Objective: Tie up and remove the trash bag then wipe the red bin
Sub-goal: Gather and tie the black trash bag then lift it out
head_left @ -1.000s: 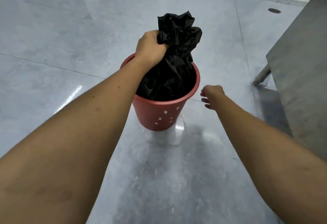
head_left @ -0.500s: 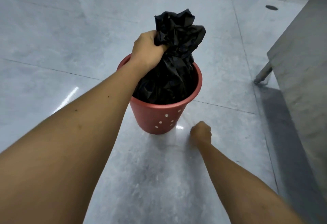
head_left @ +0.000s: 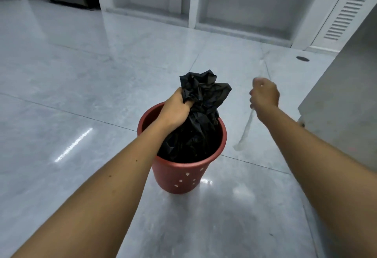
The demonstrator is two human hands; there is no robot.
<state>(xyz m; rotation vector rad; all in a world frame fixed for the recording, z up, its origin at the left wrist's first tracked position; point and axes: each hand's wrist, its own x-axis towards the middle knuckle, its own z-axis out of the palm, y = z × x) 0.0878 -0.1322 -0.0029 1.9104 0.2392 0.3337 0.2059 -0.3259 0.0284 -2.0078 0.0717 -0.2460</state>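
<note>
A red bin (head_left: 179, 178) with small holes in its side stands on the grey tiled floor. A black trash bag (head_left: 201, 123) sits inside it, its top bunched and sticking up above the rim. My left hand (head_left: 177, 109) grips the gathered neck of the bag. To the right of the bin my right hand (head_left: 264, 95) is raised and closed on a thin whitish strip (head_left: 245, 131), which dangles down beside the bin and looks blurred.
A grey metal cabinet (head_left: 346, 102) stands close on the right. White wall panels (head_left: 251, 3) and a louvred vent (head_left: 346, 13) line the far side. A round floor drain (head_left: 302, 58) lies at the back right. Shiny grey floor surrounds the bin.
My right hand dropped low to the floor, then rose to the right of the bag, now holding a whitish strip. The view tilted up. My left hand kept its hold on the bag.
</note>
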